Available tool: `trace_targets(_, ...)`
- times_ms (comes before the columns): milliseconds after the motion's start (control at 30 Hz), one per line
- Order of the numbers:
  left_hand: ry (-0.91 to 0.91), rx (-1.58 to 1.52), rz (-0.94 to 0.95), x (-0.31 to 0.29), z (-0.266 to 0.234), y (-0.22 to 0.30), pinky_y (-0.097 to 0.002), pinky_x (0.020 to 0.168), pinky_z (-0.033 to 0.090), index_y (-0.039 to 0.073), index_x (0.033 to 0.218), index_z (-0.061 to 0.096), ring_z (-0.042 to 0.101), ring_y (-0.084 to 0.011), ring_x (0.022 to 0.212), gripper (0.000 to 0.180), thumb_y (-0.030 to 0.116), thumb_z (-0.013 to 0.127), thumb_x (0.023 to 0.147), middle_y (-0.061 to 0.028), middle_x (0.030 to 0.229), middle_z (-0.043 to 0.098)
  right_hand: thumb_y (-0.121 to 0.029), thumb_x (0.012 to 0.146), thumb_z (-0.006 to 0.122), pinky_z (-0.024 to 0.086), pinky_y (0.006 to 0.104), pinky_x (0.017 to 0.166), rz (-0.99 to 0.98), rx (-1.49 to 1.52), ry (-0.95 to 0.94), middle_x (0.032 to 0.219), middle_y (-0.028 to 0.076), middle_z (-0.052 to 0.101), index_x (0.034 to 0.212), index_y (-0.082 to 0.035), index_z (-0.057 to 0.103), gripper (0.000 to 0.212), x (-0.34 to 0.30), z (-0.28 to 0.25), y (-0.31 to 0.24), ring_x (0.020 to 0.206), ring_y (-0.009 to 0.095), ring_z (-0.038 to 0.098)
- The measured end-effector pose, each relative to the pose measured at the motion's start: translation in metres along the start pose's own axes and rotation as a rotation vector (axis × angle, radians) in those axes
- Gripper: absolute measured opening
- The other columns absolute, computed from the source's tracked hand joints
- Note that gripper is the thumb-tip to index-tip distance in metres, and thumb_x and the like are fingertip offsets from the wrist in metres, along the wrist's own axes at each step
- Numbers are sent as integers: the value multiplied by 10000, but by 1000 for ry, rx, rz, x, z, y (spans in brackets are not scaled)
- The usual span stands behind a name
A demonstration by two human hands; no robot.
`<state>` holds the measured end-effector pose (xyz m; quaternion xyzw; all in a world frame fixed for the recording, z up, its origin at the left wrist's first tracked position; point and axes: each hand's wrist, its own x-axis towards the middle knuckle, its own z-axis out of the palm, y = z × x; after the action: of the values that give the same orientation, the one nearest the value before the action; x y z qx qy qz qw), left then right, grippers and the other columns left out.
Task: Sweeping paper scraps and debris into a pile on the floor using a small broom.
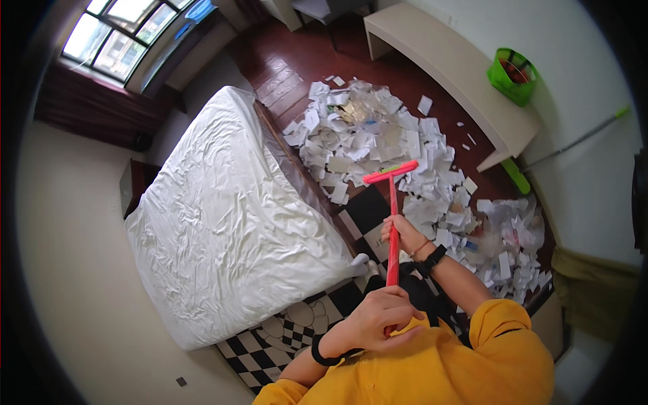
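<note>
A red T-shaped squeegee (pixel 393 264) points away from my body, its crosswise head raised in front of the paper heap and showing a bit of green. My right hand (pixel 405 237) is wrapped round the middle of the handle. Lower down, close to my yellow shirt, my left hand (pixel 381 315) closes on the handle's near end. Beyond and to the right of the squeegee, a large heap of white paper scraps (pixel 358 145) spreads over the floor. Crumpled clear plastic (pixel 509 226) lies among the scraps at the right.
A bed with a wrinkled white sheet (pixel 229 223) fills the left. A checkered mat (pixel 324 307) lies beside it on the dark red floor (pixel 277 71). Along the right wall stand a pale bench-like desk (pixel 439 64), a green bag (pixel 513 75) and a leaning green-headed mop (pixel 515 177).
</note>
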<state>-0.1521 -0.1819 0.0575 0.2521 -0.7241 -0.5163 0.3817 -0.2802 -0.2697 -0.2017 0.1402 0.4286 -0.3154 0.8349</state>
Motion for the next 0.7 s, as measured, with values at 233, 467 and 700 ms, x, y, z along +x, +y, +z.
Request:
trace_targets(233,-349,-115,-18,10,6,8,-341,738,500,111,664,452,720,-245,947,353,173,779,782,-23,606,466,-167,896,570,506,373,593,-166,11,234,631,75,544,702,-79,520,219,-90,-112,53,559,220,557)
trace_targets(467,-551,-227,-309,26,66,-47,-352,719,497,25,683,539,690,-285,1066,232,81,732,800,-82,725,590,-107,820,556,479,376,717,-243,75,270,745,2,535,761,-152,503,91,-122,-256,105,703,157,549)
trace_targets(700,-605,-251,-294,33,118,-96,-327,699,488,-26,647,490,646,-238,729,276,2,693,832,-142,762,601,-162,796,555,432,361,514,-180,154,315,653,51,503,683,-124,494,134,-73,-324,97,544,206,500)
